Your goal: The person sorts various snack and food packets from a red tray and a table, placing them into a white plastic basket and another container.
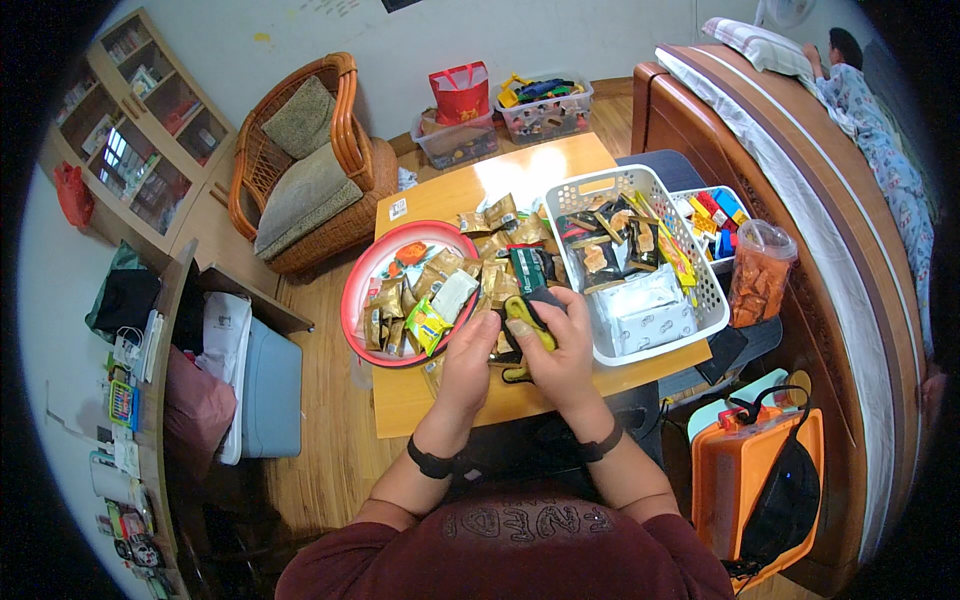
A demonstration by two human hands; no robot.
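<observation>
Above the front of the wooden table, my right hand [559, 349] grips a dark fabric item [525, 319] with a yellow-green inner side. My left hand [465, 364] pinches its left edge; the fingers are partly hidden. The item looks folded, and one yellow-green end [516, 373] hangs below. Just beyond lie gold-wrapped packets [496, 277] and a dark green packet [528, 268]. To the left, a red-rimmed tray [352, 322] holds more gold packets and a green-yellow snack packet [426, 327]. At right, a white perforated basket [711, 322] contains black-and-gold packets and silver-white pouches [646, 311].
Right of the basket stand a clear jar of orange packets [761, 281] and a small bin of toy bricks [716, 217]. A rattan armchair [315, 172] and toy bins [544, 112] stand behind. Someone lies on the bed [750, 127]. An orange case [750, 480] sits at lower right.
</observation>
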